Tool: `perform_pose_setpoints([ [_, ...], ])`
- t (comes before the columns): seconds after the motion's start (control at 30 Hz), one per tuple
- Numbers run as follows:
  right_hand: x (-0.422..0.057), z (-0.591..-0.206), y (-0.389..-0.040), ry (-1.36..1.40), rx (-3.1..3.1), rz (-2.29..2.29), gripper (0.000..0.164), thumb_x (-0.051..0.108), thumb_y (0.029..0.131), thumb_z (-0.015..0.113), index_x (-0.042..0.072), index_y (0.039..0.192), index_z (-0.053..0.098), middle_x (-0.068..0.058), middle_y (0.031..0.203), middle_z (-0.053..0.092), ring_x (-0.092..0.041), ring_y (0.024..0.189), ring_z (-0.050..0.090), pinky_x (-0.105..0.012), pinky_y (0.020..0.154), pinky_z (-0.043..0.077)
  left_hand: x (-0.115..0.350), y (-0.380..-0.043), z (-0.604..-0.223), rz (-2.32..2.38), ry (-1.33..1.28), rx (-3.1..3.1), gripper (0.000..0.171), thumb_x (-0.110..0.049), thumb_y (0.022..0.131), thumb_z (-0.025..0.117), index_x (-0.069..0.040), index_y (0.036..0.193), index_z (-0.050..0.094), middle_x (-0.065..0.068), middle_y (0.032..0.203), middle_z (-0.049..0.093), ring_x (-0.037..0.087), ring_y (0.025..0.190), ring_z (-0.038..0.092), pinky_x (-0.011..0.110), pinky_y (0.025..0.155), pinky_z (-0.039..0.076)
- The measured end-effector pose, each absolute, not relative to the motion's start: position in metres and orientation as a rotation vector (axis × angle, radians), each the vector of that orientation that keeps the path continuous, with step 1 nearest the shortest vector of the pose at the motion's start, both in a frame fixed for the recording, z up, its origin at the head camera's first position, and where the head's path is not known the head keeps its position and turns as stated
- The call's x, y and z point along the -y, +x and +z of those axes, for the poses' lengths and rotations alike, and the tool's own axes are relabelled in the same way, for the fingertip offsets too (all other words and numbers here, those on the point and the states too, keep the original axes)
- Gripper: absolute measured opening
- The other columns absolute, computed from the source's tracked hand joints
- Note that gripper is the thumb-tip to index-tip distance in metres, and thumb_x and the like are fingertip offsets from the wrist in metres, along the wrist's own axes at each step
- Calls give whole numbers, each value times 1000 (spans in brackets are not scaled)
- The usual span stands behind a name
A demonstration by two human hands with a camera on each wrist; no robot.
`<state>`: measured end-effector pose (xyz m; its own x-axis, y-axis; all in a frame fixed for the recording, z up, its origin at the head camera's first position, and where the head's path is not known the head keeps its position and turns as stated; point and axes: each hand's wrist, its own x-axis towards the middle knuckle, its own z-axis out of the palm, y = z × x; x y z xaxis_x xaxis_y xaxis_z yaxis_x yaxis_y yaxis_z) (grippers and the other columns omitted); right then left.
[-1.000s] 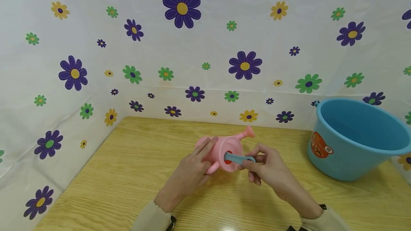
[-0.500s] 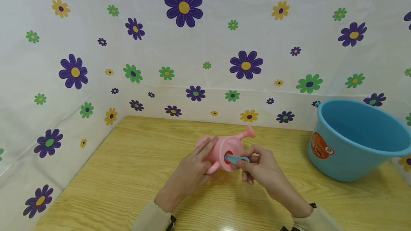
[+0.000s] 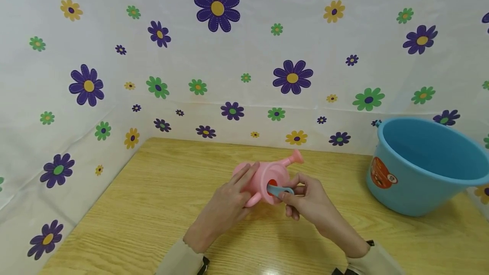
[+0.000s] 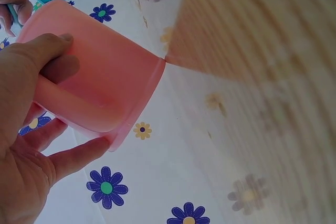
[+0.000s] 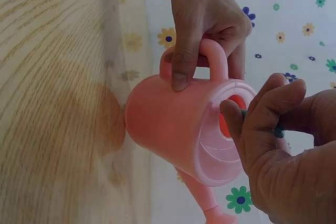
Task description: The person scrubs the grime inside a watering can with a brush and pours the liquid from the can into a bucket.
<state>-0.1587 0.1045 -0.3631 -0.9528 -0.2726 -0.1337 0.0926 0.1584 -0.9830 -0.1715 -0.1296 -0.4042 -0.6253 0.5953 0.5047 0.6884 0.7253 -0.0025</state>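
A pink watering can [image 3: 260,181] is tilted on the table, its open top facing right and its spout [image 3: 296,156] pointing to the back right. My left hand [image 3: 225,205] holds it, fingers over the body; the left wrist view shows the hand around the can's handle [image 4: 79,106]. A light blue plastic handle with a looped end [image 3: 280,191] sticks out of the round opening, which looks red inside. My right hand [image 3: 313,203] pinches that handle between thumb and fingers. The other end of the blue piece is hidden inside the can.
A large blue bucket [image 3: 416,198] with a red label stands at the right of the wooden table [image 3: 160,190]. Behind and to the left, a white flowered cloth [image 3: 172,67] rises as a backdrop.
My right hand has moved left, and the blue handle has gone deeper into the can's opening. The left hand and the watering can have hardly moved.
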Motion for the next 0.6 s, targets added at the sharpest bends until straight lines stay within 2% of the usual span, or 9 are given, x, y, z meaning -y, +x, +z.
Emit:
perform_pose_setpoints([
  [0.07,-106,-363,-159,-211,-2173,-1841,20,8,96,69,-2,103,53,-5,74,69,-14,54,57,-21,48,48,129,-172,-404,-266,-983,2450,14,-18,87,82,-5,85,78,18,156,49,37,142,52,39,99,58],
  [0.1,-106,-362,-158,-235,-2181,-1828,21,10,96,70,-2,103,53,-5,75,69,-14,54,56,-21,48,48,129,-173,-403,-268,-985,2451,17,-17,87,82,-6,76,74,18,156,49,37,142,51,39,99,58],
  [0.2,-108,-361,-158,-313,-2223,-1777,24,14,95,72,-2,103,56,-6,76,69,-14,55,56,-21,48,49,128,-173,-404,-275,-985,2452,25,-15,86,82,-9,67,66,18,155,50,38,141,52,40,99,58],
  [0.33,-110,-360,-158,-421,-2315,-1684,21,17,97,70,1,108,61,-6,76,67,-15,56,56,-25,47,51,128,-173,-404,-273,-978,2454,15,-15,85,83,-7,76,74,18,155,50,38,141,52,40,99,58],
  [0.37,-111,-359,-158,-447,-2345,-1654,20,18,98,70,2,108,63,-6,77,66,-16,56,56,-26,47,51,128,-173,-403,-273,-975,2454,12,-16,85,83,-6,85,78,18,155,50,37,141,52,40,100,58],
  [0.5,-112,-358,-160,-598,-2513,-1506,17,22,98,70,7,105,68,-2,80,67,-13,58,58,-27,48,54,127,-172,-403,-275,-975,2455,15,-19,88,82,-5,89,78,17,156,50,37,141,52,40,102,57],
  [0.57,-112,-357,-160,-680,-2626,-1425,11,19,97,71,10,103,69,1,81,68,-10,61,59,-25,52,55,127,-172,-403,-279,-971,2458,24,-22,89,81,-5,106,80,17,156,49,36,141,52,40,103,56],
  [0.6,-112,-357,-160,-720,-2680,-1387,7,16,96,71,12,102,69,2,82,69,-8,63,60,-23,54,55,127,-172,-403,-278,-971,2459,22,-22,89,81,-5,103,80,17,156,49,36,142,52,40,103,55],
])
